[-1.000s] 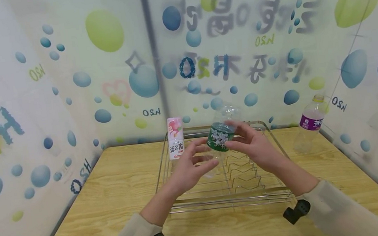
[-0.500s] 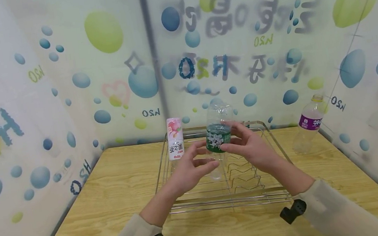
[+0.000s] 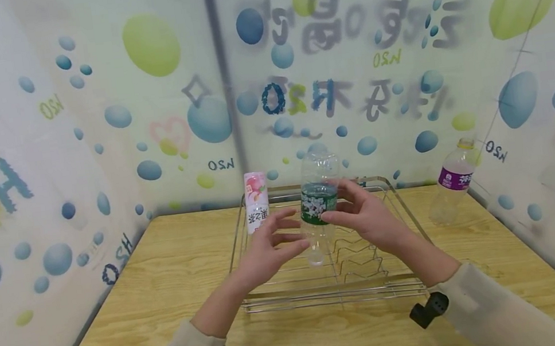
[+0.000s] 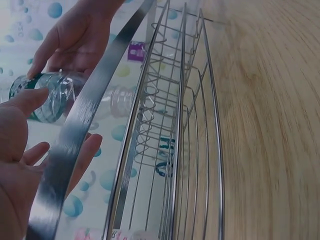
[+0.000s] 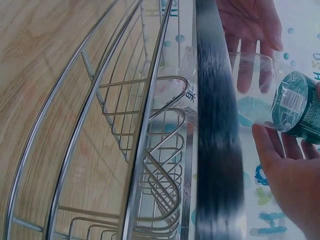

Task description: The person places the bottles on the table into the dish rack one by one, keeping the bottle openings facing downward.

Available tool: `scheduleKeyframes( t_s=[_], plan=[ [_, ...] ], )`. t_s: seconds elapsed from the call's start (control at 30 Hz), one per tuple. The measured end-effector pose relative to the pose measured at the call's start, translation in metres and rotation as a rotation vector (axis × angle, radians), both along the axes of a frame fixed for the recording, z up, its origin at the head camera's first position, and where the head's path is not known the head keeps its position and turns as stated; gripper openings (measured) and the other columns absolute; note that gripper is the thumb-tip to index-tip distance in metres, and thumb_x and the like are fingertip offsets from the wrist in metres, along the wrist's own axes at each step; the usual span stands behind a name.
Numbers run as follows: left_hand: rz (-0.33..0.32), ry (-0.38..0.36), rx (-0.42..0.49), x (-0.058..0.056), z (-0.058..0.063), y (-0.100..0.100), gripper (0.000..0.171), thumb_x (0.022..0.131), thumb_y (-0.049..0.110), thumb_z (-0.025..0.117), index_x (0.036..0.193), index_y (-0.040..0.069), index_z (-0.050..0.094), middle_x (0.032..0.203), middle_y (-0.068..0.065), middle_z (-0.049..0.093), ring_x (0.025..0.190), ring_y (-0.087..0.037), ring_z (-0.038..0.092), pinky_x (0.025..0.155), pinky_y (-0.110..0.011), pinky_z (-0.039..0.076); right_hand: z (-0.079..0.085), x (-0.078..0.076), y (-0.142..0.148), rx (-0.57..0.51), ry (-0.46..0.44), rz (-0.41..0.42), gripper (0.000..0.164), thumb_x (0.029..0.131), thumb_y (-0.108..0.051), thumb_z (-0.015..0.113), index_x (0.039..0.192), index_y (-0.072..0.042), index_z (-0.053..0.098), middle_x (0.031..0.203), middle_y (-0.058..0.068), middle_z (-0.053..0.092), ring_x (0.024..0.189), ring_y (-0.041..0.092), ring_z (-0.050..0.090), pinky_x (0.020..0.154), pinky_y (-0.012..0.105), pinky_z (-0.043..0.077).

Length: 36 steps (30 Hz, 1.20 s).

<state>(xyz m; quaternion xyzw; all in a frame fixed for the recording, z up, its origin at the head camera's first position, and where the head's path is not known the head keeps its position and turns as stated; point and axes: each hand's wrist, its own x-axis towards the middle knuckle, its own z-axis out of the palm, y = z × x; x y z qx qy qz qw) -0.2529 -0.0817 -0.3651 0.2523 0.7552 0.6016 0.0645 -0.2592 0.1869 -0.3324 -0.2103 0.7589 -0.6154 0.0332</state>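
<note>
My right hand (image 3: 373, 216) grips a clear plastic bottle (image 3: 319, 202) with a green label, thumb in front and fingers behind. The bottle is upside down, its narrow neck pointing down over the wire rack (image 3: 341, 295). To its left, my left hand (image 3: 269, 252) is held with fingers spread and slightly bent, apart from the bottle. Behind the left hand a pink-and-white labelled bottle (image 3: 257, 198) stands in the rack, its lower part hidden. In the right wrist view the held bottle (image 5: 295, 105) lies between both hands, partly behind the rack's metal rim.
A clear bottle with a purple label and yellow neck ring (image 3: 457, 180) stands at the right of the wooden table (image 3: 141, 293). Wire dividers (image 3: 357, 252) rise inside the rack's right half. A printed curtain (image 3: 172, 122) closes off the back and sides.
The green-labelled bottle has swung from a slant to nearly vertical and shifted slightly left with my right hand. My left hand has drawn a little left, away from it.
</note>
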Motion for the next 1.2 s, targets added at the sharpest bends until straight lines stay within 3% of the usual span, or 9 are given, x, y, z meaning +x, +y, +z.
scheduleKeyframes(
  t_s=[0.17, 0.33, 0.47, 0.53, 0.67, 0.83, 0.93, 1.07, 1.2],
  plan=[
    [0.066, 0.062, -0.020, -0.002, -0.001, -0.033, 0.063, 0.104, 0.015, 0.078, 0.160, 0.016, 0.049, 0.149, -0.019, 0.062, 0.131, -0.037, 0.070, 0.100, -0.038, 0.067, -0.002, -0.002, 0.003, 0.017, 0.011, -0.009, 0.070, 0.106, -0.021, 0.075, 0.167, -0.023, 0.042, 0.152, 0.014, 0.054, 0.133, 0.031, 0.064, 0.102, 0.031, 0.061],
    [0.230, 0.169, -0.073, -0.006, -0.006, -0.067, 0.046, 0.105, 0.016, 0.076, 0.149, 0.012, 0.062, 0.144, -0.020, 0.067, 0.125, -0.032, 0.071, 0.098, -0.026, 0.062, -0.003, -0.003, 0.004, 0.012, 0.008, -0.005, 0.068, 0.106, -0.020, 0.075, 0.166, -0.023, 0.042, 0.151, 0.014, 0.055, 0.132, 0.031, 0.064, 0.104, 0.035, 0.061],
    [0.361, 0.214, -0.127, -0.007, -0.015, -0.086, 0.035, 0.109, 0.020, 0.071, 0.142, 0.009, 0.068, 0.144, -0.017, 0.068, 0.122, -0.029, 0.068, 0.106, -0.036, 0.058, -0.004, -0.004, 0.004, 0.031, 0.002, -0.019, 0.070, 0.105, -0.023, 0.076, 0.166, -0.026, 0.042, 0.154, 0.013, 0.053, 0.137, 0.034, 0.062, 0.110, 0.046, 0.059],
    [0.395, 0.210, -0.151, -0.006, -0.022, -0.092, 0.034, 0.110, 0.022, 0.069, 0.142, 0.009, 0.070, 0.145, -0.014, 0.065, 0.123, -0.029, 0.067, 0.110, -0.044, 0.057, -0.003, -0.004, 0.003, 0.049, 0.000, -0.031, 0.072, 0.105, -0.025, 0.077, 0.168, -0.027, 0.041, 0.160, 0.012, 0.049, 0.142, 0.036, 0.059, 0.113, 0.050, 0.057],
    [0.391, 0.166, -0.163, -0.006, -0.036, -0.099, 0.035, 0.112, 0.024, 0.066, 0.144, 0.011, 0.070, 0.149, -0.013, 0.058, 0.128, -0.031, 0.064, 0.110, -0.047, 0.055, -0.002, -0.004, 0.001, 0.064, -0.005, -0.036, 0.075, 0.105, -0.029, 0.078, 0.169, -0.029, 0.040, 0.165, 0.010, 0.047, 0.147, 0.037, 0.056, 0.115, 0.050, 0.055],
    [0.369, 0.107, -0.114, -0.010, -0.050, -0.102, 0.033, 0.112, 0.013, 0.061, 0.143, 0.007, 0.069, 0.149, -0.018, 0.056, 0.129, -0.036, 0.066, 0.098, -0.031, 0.059, -0.003, -0.005, -0.001, 0.041, -0.007, -0.023, 0.072, 0.105, -0.028, 0.077, 0.168, -0.027, 0.041, 0.157, 0.012, 0.054, 0.142, 0.035, 0.061, 0.113, 0.048, 0.057],
    [0.347, 0.044, -0.067, -0.011, -0.054, -0.104, 0.035, 0.112, 0.009, 0.057, 0.144, 0.004, 0.067, 0.153, -0.021, 0.053, 0.129, -0.040, 0.069, 0.089, -0.027, 0.064, -0.003, -0.006, -0.002, 0.046, -0.007, -0.032, 0.072, 0.105, -0.030, 0.077, 0.168, -0.028, 0.042, 0.156, 0.012, 0.055, 0.141, 0.034, 0.061, 0.114, 0.050, 0.057],
    [0.272, -0.033, -0.015, -0.011, -0.056, -0.106, 0.038, 0.113, 0.010, 0.053, 0.150, 0.000, 0.059, 0.156, -0.027, 0.051, 0.128, -0.042, 0.071, 0.088, -0.035, 0.069, -0.002, -0.011, -0.003, 0.056, -0.002, -0.044, 0.072, 0.105, -0.032, 0.077, 0.167, -0.028, 0.042, 0.154, 0.012, 0.056, 0.143, 0.035, 0.060, 0.116, 0.056, 0.055],
    [0.205, -0.067, 0.017, -0.012, -0.058, -0.106, 0.041, 0.113, 0.009, 0.051, 0.152, -0.003, 0.052, 0.147, -0.035, 0.051, 0.123, -0.046, 0.073, 0.087, -0.045, 0.070, 0.005, -0.018, -0.007, 0.053, 0.014, -0.052, 0.071, 0.105, -0.033, 0.076, 0.167, -0.027, 0.042, 0.152, 0.011, 0.058, 0.142, 0.035, 0.060, 0.116, 0.056, 0.054]
  ],
)
